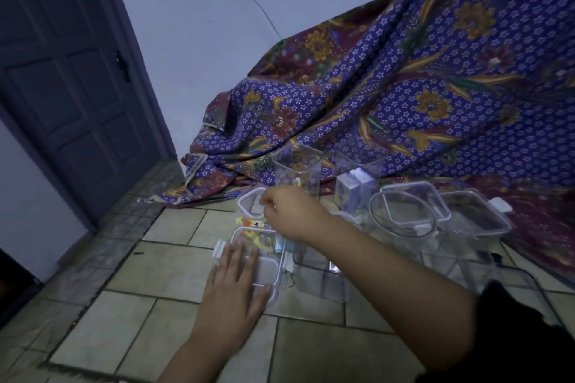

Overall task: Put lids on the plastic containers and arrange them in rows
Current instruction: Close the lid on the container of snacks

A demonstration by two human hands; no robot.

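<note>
Progress: early, by judgement. One container is being closed, one appears lidded, several stand open, and no row is formed yet.
Left hand (pixel 236 283): open and flat, fingers straight, palm down, pressing the lid of a low container (pixel 264 272) on the floor (pixel 174 270).
Low container: directly under the left hand's fingers. Yellow wrapped items (pixel 259 239) show through its far end, beyond the fingertips. Whether the lid is fully seated cannot be told.
Right hand (pixel 289 214): fingers curled, beyond the left hand, knuckles towards the camera. Its fingertips meet the near rim of a loose lid (pixel 249 204); whether they grip it cannot be told.
Loose lid: white-rimmed, at the right hand's fingertips, on its left side.
Tall containers (pixel 297 165): two, open, upright, just beyond the right hand. The right one holds small cartons.
Round container (pixel 379 214): right of the right hand. A square lid lies across its mouth, apparently not seated.
Square container (pixel 479 218): farther right, appears lidded.
Large container (pixel 317 277): open, under the right forearm.
Remaining: lid the open containers, then set all in rows.
Cloth (pixel 435 87): patterned, draped beyond everything.
</note>
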